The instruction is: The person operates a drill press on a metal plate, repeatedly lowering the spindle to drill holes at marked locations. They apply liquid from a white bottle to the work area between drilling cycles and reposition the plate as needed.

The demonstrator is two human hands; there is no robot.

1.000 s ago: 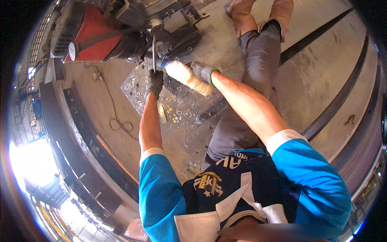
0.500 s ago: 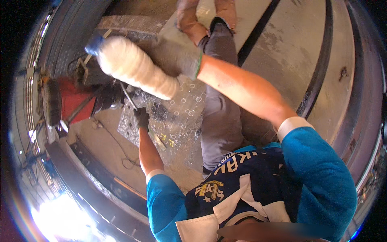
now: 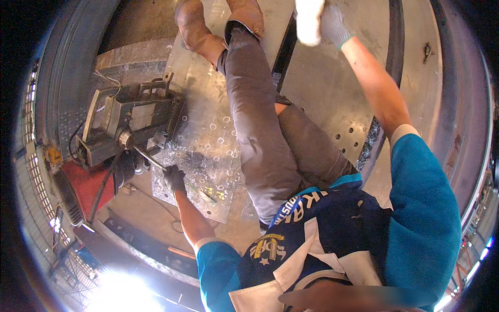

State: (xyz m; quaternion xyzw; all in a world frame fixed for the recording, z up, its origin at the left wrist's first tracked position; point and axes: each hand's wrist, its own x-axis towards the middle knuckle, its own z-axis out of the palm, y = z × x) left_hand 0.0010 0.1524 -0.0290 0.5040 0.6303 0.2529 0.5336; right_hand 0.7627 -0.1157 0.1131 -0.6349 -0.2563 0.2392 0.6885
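My left hand (image 3: 174,178), in a dark glove, is closed around a thin metal lever (image 3: 149,157). That lever runs up to the round hub of a drilling machine (image 3: 139,117), which has a dark frame and a red housing (image 3: 92,182). Far to the right, at the upper edge, my right hand (image 3: 334,26) wears a grey glove and holds a white plastic bottle (image 3: 310,22). The bottle is overexposed and cut off by the frame. Beside the machine lies a steel plate (image 3: 218,161) marked with chalk circles and strewn with metal shavings.
My legs (image 3: 260,119) stretch across the steel between both hands, ending in brown boots (image 3: 196,28). Drilled holes (image 3: 345,137) show right of my knee. A cable (image 3: 174,221) lies below the plate. Bright light glares at lower left.
My right hand has carried the bottle from above the machine to the far upper right. The machine's frame is now uncovered. My left hand stays on the lever, and the view has shifted.
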